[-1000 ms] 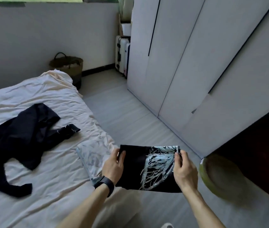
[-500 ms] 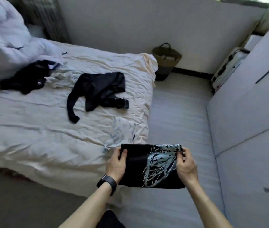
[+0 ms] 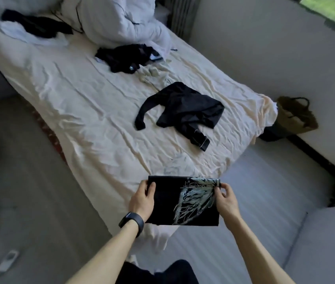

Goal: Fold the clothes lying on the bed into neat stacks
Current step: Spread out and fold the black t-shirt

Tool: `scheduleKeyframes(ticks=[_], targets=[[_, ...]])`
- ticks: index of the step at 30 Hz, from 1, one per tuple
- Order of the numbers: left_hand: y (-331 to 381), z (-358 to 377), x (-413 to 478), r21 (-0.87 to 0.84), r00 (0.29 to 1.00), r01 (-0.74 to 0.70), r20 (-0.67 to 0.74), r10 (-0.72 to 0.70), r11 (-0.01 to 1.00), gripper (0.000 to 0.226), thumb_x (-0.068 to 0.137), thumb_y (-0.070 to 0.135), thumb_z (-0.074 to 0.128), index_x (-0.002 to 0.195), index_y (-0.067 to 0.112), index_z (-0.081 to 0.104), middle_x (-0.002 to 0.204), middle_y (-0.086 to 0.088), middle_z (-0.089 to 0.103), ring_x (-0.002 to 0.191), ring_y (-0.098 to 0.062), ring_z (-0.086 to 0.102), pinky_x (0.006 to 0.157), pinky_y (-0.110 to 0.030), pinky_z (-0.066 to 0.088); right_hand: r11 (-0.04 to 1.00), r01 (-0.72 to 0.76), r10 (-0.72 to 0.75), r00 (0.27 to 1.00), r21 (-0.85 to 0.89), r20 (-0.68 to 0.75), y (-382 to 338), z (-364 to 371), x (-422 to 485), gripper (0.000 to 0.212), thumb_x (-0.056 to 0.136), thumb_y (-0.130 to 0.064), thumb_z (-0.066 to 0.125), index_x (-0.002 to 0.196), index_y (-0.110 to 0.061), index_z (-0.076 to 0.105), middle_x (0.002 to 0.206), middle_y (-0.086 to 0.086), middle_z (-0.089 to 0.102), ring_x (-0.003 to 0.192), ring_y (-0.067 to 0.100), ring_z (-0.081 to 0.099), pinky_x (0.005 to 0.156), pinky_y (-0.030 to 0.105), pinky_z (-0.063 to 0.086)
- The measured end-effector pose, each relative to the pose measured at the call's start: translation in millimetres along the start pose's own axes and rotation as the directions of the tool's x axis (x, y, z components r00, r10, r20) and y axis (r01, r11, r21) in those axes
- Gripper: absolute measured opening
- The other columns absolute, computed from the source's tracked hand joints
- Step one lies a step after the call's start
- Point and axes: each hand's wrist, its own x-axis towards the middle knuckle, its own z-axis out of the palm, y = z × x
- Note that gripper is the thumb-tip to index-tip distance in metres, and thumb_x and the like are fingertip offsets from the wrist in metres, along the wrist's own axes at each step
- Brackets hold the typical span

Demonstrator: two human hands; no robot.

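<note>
Folded black shirt (image 3: 166, 203) with a pale wing print hangs over the bed (image 3: 80, 111) corner, pinched by left hand (image 3: 142, 201) and right hand (image 3: 226, 202). Its tiny writing is blurry. Hold unchanged; more bed shows.

You have a single view, from the camera on your head, looking forward and steeply down over a near corner of the bed (image 3: 84, 103). It sits closest to your left hand (image 3: 142, 201) and right hand (image 3: 227, 202), low in the middle, forearms entering from the bottom edge, the folded black shirt (image 3: 168, 201) gripped between them. Beyond your fingertips (image 3: 224, 187) the mattress runs away to the upper left, the duvet (image 3: 121, 19) far from them. Right of your right fingers, well apart, the wide lens takes in floor (image 3: 265, 201), wall (image 3: 254, 48) and a basket (image 3: 295, 117)
</note>
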Motion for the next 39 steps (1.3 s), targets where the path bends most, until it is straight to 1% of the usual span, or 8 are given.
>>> scheduleKeyframes(ticks=[4,6,10,17,24,30,33,39], targets=[[-10,37,11,-0.034,0.981,0.132,-0.137,-0.135,0.991,0.047,0.103,0.053,0.033,0.126,0.017,0.05,0.119,-0.009,0.066,0.102,-0.036,0.063,0.071,-0.036,0.045,0.931,0.244,-0.246,0.969,-0.271,0.025,-20,1,37,0.013,0.106,-0.03,0.047,0.109,-0.021,0.054,0.089,-0.001,0.062,0.072,0.019,0.061,0.067,0.034,0.043],[-14,57,20,-0.045,0.959,0.198,-0.197,-0.203,0.979,0.053,0.101,0.056,0.031,0.13,0.014,0.048,0.115,-0.016,0.068,0.1,-0.039,0.064,0.073,-0.039,0.047,0.882,0.319,-0.306,0.947,-0.348,0.093,-24,4,67,0.011,0.107,-0.028,0.045,0.105,-0.02,0.052,0.083,0.004,0.063,0.069,0.018,0.059,0.062,0.034,0.039],[-2,87,34,-0.128,0.893,0.284,-0.326,-0.31,0.95,0.038,0.102,0.051,0.037,0.113,0.018,0.051,0.101,-0.01,0.07,0.093,-0.037,0.065,0.069,-0.039,0.047,0.78,0.454,-0.361,0.889,-0.432,0.282,-27,18,142,0.011,0.107,-0.031,0.043,0.102,-0.023,0.05,0.09,0.006,0.063,0.081,0.027,0.06,0.068,0.036,0.041],[13,130,64,-0.305,0.75,0.396,-0.436,-0.497,0.866,0.039,0.103,0.045,0.043,0.124,0.014,0.054,0.122,-0.011,0.066,0.108,-0.036,0.062,0.077,-0.034,0.044,0.641,0.61,-0.357,0.774,-0.466,0.522,-39,50,235,0.023,0.107,-0.036,0.04,0.116,-0.018,0.051,0.094,0.004,0.064,0.081,0.029,0.061,0.07,0.038,0.046],[-6,142,117,-0.282,0.717,0.441,-0.46,-0.524,0.852,0.025,0.102,0.046,0.043,0.096,0.022,0.048,0.077,0.012,0.058,0.085,-0.031,0.063,0.062,-0.035,0.038,0.673,0.554,-0.258,0.796,-0.49,0.547,-15,95,296,0.013,0.107,-0.037,0.039,0.109,-0.026,0.045,0.095,0.003,0.063,0.083,0.031,0.062,0.075,0.043,0.052],[-29,164,146,-0.364,0.724,0.499,-0.325,-0.609,0.787,0.048,0.104,0.044,0.044,0.139,0.012,0.047,0.137,-0.007,0.057,0.123,-0.029,0.055,0.083,-0.026,0.036,0.735,0.495,-0.224,0.822,-0.464,0.524,9,108,315,0.015,0.109,-0.027,0.039,0.11,-0.016,0.049,0.083,-0.006,0.053,0.069,0.011,0.047,0.067,0.032,0.029],[-33,166,150,-0.384,0.718,0.471,-0.355,-0.598,0.794,0.036,0.103,0.045,0.044,0.118,0.014,0.054,0.115,-0.004,0.063,0.103,-0.026,0.06,0.072,-0.028,0.034,0.755,0.492,-0.237,0.822,-0.434,0.518,9,112,316,0.012,0.108,-0.026,0.04,0.108,-0.017,0.048,0.078,-0.016,0.048,0.068,0.002,0.046,0.066,0.032,0.028],[-11,161,141,-0.309,0.652,0.389,-0.573,-0.497,0.868,0.024,0.103,0.039,0.045,0.096,0.016,0.049,0.076,0.007,0.059,0.063,-0.016,0.05,0.059,-0.032,0.028,0.766,0.542,-0.341,0.799,-0.347,0.496,2,101,314,0.015,0.107,-0.023,0.043,0.113,-0.011,0.051,0.089,0.007,0.061,0.079,0.03,0.056,0.069,0.037,0.038]])
